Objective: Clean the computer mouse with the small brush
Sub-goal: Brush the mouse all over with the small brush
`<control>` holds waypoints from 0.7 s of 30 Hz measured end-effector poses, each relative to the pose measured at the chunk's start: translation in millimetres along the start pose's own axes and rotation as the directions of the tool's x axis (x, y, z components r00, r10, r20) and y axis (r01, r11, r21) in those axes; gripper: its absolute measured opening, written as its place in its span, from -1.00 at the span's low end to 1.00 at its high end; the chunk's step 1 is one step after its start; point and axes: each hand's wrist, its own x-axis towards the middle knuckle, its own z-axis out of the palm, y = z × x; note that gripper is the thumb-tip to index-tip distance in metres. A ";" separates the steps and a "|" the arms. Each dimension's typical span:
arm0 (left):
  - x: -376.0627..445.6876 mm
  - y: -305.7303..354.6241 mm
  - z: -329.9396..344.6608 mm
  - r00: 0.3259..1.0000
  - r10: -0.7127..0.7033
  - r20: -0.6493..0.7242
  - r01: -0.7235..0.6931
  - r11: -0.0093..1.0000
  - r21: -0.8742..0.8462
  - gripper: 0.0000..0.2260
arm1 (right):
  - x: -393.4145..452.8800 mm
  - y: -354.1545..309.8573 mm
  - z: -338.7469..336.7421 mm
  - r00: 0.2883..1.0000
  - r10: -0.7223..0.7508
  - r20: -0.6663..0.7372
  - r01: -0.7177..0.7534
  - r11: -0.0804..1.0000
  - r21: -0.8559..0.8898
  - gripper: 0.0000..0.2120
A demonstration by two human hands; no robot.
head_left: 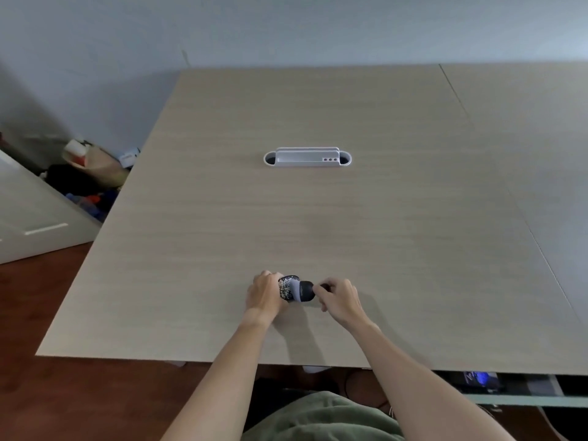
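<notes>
A speckled dark computer mouse (285, 288) rests near the front of the light wooden table (318, 218), gripped from the left by my left hand (264, 294). A small brush (304, 291) with a pale grey head and a black handle lies against the mouse's right side. My right hand (340, 299) pinches the brush's handle end. Part of the mouse is hidden under my left fingers.
A grey cable tray (307, 157) is set into the table's middle, well beyond my hands. Bags and clutter (92, 173) sit on the floor past the table's left edge, beside a white cabinet (35, 218). The table's front edge runs just below my forearms.
</notes>
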 end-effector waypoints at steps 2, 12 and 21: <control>0.3 0.0 0.2 1.000 0.019 -0.008 -0.019 1.000 0.006 -0.64 | -0.9 5.6 0.4 1.000 0.005 -0.013 -0.006 0.999 -0.036 -0.86; 2.5 0.8 3.1 0.999 0.035 -0.035 -0.032 0.997 0.069 -0.63 | -7.9 7.8 5.8 0.996 -0.003 -0.094 0.004 1.000 0.010 -0.86; 3.0 0.7 3.8 0.998 0.062 -0.009 -0.062 0.996 0.069 -0.60 | -4.5 5.0 12.4 0.970 0.039 -0.239 -0.047 0.998 -0.029 -0.82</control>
